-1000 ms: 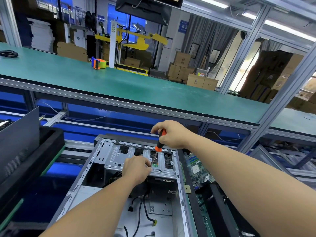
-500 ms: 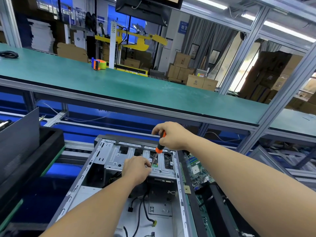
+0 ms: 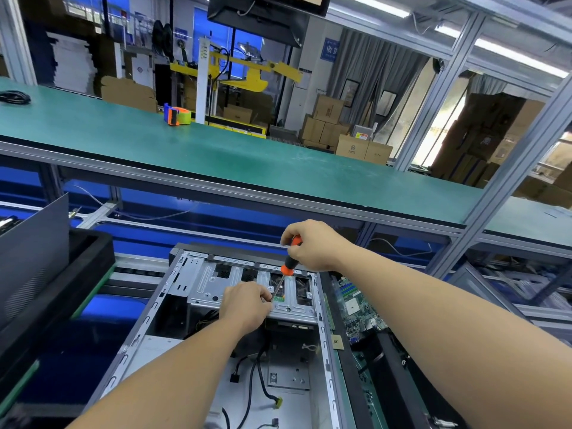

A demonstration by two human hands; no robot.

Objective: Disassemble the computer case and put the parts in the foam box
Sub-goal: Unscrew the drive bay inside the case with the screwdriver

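Your right hand (image 3: 312,247) grips the orange-black-handled screwdriver (image 3: 289,264); left hand (image 3: 247,305) pinches its tip at the open grey steel computer case's (image 3: 198,292) 12 o'clock end. No legible labels.

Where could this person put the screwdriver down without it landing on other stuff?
The long green shelf above the computer case looks bare between the tape dispenser and the right-hand post. Inside the case it is crowded: both hands, left hand and right hand, work over the drive cage, with loose cables below.
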